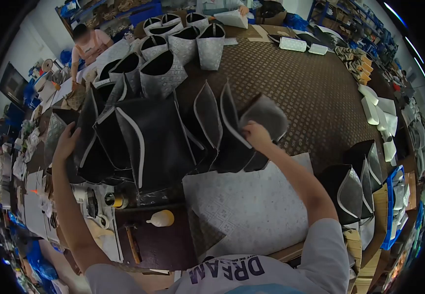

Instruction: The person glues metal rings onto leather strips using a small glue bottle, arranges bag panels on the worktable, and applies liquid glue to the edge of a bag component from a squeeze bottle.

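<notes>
A row of black bag bodies with pale edge strips stands across the near side of the table. At the row's left end my left hand is closed on the side of a black bag body; part of its grip is hard to see. My right hand pinches the upper edge of another black bag body at the right end. Beside that hand a grey flap spreads out, slightly blurred. Below the row lies a pale patterned sheet.
Behind the row stand several grey patterned bag bodies. A hammer and a glue bottle lie in front. More black bag bodies stand at right, near white pieces. Another person sits at far left.
</notes>
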Demonstrator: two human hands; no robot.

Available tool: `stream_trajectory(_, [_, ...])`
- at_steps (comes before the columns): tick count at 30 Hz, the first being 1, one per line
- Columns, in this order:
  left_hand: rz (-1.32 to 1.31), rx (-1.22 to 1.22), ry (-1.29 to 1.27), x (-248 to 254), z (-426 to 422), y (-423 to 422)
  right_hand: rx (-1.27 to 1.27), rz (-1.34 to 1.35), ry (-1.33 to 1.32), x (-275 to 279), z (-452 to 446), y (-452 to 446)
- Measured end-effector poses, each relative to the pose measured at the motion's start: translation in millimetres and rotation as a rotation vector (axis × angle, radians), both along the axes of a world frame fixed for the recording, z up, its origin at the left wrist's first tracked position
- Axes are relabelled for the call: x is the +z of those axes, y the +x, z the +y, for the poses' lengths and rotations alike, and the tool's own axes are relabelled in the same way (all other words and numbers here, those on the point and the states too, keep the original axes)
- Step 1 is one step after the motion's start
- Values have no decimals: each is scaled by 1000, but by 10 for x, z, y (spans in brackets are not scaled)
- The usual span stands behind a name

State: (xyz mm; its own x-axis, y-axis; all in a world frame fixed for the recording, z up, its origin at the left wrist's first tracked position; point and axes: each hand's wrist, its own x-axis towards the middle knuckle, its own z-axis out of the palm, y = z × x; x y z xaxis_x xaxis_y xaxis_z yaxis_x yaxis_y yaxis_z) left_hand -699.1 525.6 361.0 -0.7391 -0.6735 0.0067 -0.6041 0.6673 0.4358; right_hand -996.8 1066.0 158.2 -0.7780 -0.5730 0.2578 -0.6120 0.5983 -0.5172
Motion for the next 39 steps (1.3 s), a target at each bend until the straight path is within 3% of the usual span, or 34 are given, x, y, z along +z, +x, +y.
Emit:
stream_trajectory(1, [-30, 21, 55, 107, 76, -1, 94, -50, -31, 148, -237, 229])
stream_trajectory(3, [-96, 65, 172, 294, 372, -27, 41, -47, 14, 18, -575, 390])
stream_trajectory(8, [-40, -42, -67, 32, -121, 223, 16, -137, 276, 143, -678, 409])
stream_trajectory(9, [-30, -90, -97, -26, -216, 172, 13, -134, 246, 91, -635, 373])
stream_trajectory(10, [18, -116, 30, -111, -405, 178, -15, -124, 219, 52, -571, 323])
stream_trajectory(12, [72, -160, 187, -252, -643, 72, -54, -107, -41, 691, -195, 588])
stream_trajectory(13, [81, -178, 172, -279, -612, -87, -83, -19, -208, 757, 32, 592])
stream_trajectory(15, [80, -180, 93, -295, -526, -260, -153, 31, -271, 931, 669, 492])
stream_trajectory(16, [81, -182, 63, -281, -482, -328, -239, -45, -357, 1009, 1053, 486])
stream_trajectory(17, [85, -177, 36, -267, -424, -374, -389, 34, -286, 960, 1490, 391])
stream_trajectory(18, [90, -173, 10, -245, -368, -406, -499, 316, -180, 796, 1995, 247])
stream_trajectory(20, [113, -165, -25, -203, -254, -452, -799, 331, 25, 688, 3017, 204])
stream_trajectory(22, [129, -161, -62, -164, -159, -470, -1058, 116, 356, 708, 3813, 446])
stream_trajectory(23, [138, -157, -79, -155, -103, -478, -1143, -125, 541, 630, 4191, 491])
stream_trajectory(24, [143, -150, -99, -141, -35, -448, -1187, -236, 734, 726, 4314, 683])
stream_trajectory(26, [167, -150, -131, -122, 69, -499, -1207, -355, 871, 564, 4668, 872])
stream_trajectory(27, [180, -141, -153, -95, 98, -495, -1228, -361, 859, 512, 4740, 962])
stream_trajectory(29, [211, -133, -193, -44, 253, -480, -1267, -155, 686, -156, 5282, 776])
stream_trajectory(33, [281, -116, -273, 96, 538, -476, -1162, 109, 516, 37, 5237, 617])
stream_trajectory(36, [314, -115, -318, 176, 726, -487, -1185, 71, 454, 292, 5103, 419])
stream_trajectory(37, [319, -108, -329, 191, 767, -459, -1205, 60, 444, 322, 5097, 321])
stream_trajectory(39, [340, -109, -353, 250, 870, -449, -1131, 110, 736, 272, 5274, 77])
